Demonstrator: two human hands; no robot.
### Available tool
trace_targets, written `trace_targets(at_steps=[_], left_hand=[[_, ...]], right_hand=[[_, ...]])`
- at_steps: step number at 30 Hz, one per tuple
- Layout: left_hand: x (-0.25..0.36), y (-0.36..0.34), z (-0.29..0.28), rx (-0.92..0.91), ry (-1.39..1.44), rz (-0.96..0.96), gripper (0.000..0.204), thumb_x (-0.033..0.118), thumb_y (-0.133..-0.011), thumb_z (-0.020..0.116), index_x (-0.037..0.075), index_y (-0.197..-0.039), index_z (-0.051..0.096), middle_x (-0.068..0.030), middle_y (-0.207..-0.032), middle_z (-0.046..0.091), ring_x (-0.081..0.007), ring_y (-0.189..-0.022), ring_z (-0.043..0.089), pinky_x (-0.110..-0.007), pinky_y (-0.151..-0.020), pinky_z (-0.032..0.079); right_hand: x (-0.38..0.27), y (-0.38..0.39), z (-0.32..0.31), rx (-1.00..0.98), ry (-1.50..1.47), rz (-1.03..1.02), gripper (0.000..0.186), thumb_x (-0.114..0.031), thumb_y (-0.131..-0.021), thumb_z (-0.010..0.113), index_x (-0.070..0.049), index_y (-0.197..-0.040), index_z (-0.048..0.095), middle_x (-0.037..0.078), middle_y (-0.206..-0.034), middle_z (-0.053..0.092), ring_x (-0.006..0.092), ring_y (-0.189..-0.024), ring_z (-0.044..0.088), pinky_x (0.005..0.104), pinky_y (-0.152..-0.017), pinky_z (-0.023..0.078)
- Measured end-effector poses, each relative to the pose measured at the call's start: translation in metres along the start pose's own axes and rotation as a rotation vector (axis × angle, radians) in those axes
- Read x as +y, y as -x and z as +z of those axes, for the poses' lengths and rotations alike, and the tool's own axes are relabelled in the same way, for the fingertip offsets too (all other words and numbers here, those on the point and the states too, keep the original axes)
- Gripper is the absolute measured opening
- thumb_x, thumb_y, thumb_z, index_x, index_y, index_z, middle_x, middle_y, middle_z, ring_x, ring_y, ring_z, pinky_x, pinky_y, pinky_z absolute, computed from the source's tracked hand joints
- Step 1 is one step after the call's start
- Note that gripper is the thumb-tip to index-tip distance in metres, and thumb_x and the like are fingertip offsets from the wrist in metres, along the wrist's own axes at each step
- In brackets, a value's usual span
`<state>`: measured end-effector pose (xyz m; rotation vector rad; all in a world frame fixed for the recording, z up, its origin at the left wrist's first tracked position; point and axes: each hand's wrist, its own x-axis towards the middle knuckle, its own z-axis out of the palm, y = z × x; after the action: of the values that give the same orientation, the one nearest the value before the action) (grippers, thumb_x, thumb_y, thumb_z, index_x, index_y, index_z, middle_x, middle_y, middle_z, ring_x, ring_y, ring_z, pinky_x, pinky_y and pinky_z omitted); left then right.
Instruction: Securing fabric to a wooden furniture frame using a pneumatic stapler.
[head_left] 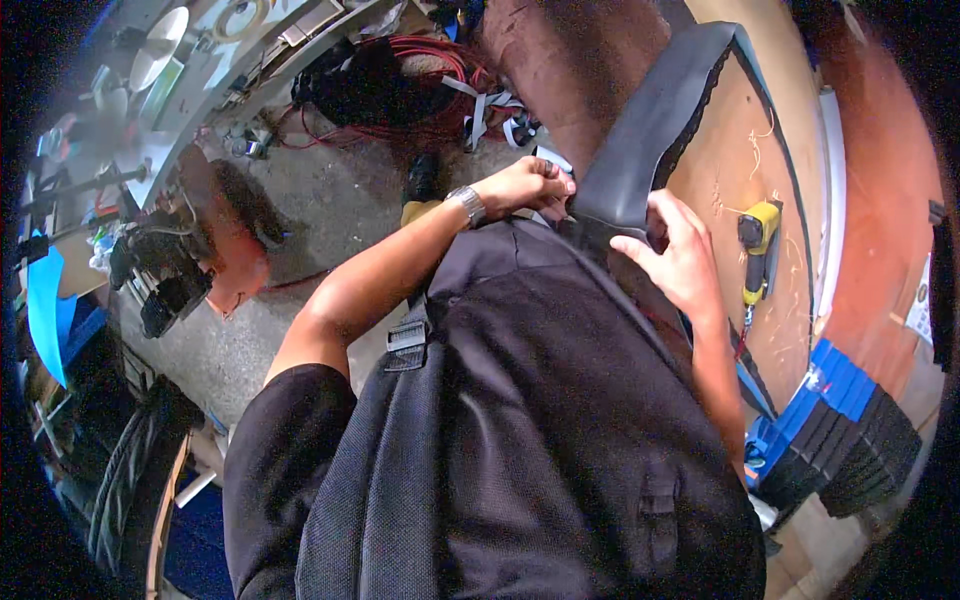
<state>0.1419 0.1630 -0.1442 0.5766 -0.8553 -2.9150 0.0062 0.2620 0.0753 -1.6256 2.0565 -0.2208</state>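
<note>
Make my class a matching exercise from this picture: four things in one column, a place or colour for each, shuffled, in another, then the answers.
Things:
1. wristwatch
2. yellow-and-black tool
3. coiled line
4. right hand

Places or colours:
A. red
B. at one end of the dark cover
C. silver
D. lying on the tan panel

Pairs: 1-C, 2-D, 3-A, 4-B

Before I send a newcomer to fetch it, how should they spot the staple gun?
Start at the big tan panel right of the person's right hand. The staple gun lies on it, toward its right edge. Its yellow head and black handle set it apart from the black leather-like cover nearby.
</note>
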Motion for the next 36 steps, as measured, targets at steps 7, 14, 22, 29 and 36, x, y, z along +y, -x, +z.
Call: trace_targets(at_steps=[7, 14, 22, 29, 36], left_hand=[[0.005, 0.006, 0.008, 0.099, -0.167, 0.03, 0.016, 0.018, -0.093, 0.058, 0.003, -0.099, 0.059, -0.0019, -0.087, 0.06, -0.0144, -0.076, 0.064, -0.028, -0.073, 0.054], [0.001, 0.008, 0.005, 0.039, -0.116, 0.069, 0.013, 0.015, -0.092, 0.058, 0.003, -0.095, 0.059, -0.0019, -0.089, 0.062, -0.0133, -0.08, 0.063, -0.028, -0.075, 0.053], [-0.013, 0.006, -0.027, 0.038, -0.118, 0.085, 0.019, 0.016, -0.092, 0.058, 0.0, -0.103, 0.06, -0.0076, -0.098, 0.067, -0.0176, -0.084, 0.065, -0.032, -0.078, 0.053], [-0.013, 0.088, -0.074, 0.616, -0.355, 0.131, 0.032, 0.023, -0.09, 0.062, 0.002, -0.114, 0.058, -0.0033, -0.096, 0.064, -0.0097, -0.081, 0.056, -0.024, -0.072, 0.046], [0.059, 0.086, 0.034, 0.43, -0.85, 0.494, 0.03, 0.017, -0.089, 0.064, 0.003, -0.115, 0.06, -0.0028, -0.099, 0.065, -0.0087, -0.09, 0.058, -0.025, -0.082, 0.046]], right_hand=[[0.019, -0.003, 0.014, 0.079, -0.028, -0.253, 0.021, -0.011, -0.077, 0.071, 0.003, -0.079, 0.055, 0.013, -0.073, 0.054, 0.0266, -0.067, 0.054, 0.034, -0.062, 0.044], [0.034, 0.005, 0.037, 0.262, -0.622, -0.068, 0.019, -0.01, -0.083, 0.07, -0.001, -0.075, 0.057, -0.004, -0.067, 0.049, 0.0041, -0.061, 0.041, 0.0205, -0.055, 0.033], [0.042, 0.002, 0.046, 0.477, -0.262, -0.068, 0.02, -0.016, -0.082, 0.072, 0.001, -0.079, 0.06, 0.002, -0.066, 0.052, 0.011, -0.059, 0.047, 0.0248, -0.055, 0.038], [0.037, -0.004, 0.054, 0.65, -0.072, -0.205, 0.024, -0.021, -0.081, 0.071, 0.0, -0.08, 0.06, 0.011, -0.074, 0.059, 0.0278, -0.069, 0.055, 0.0351, -0.065, 0.044], [0.037, -0.002, 0.052, 0.641, -0.144, -0.181, 0.023, -0.02, -0.075, 0.076, -0.003, -0.078, 0.061, 0.009, -0.073, 0.061, 0.0255, -0.067, 0.056, 0.0359, -0.064, 0.045]])
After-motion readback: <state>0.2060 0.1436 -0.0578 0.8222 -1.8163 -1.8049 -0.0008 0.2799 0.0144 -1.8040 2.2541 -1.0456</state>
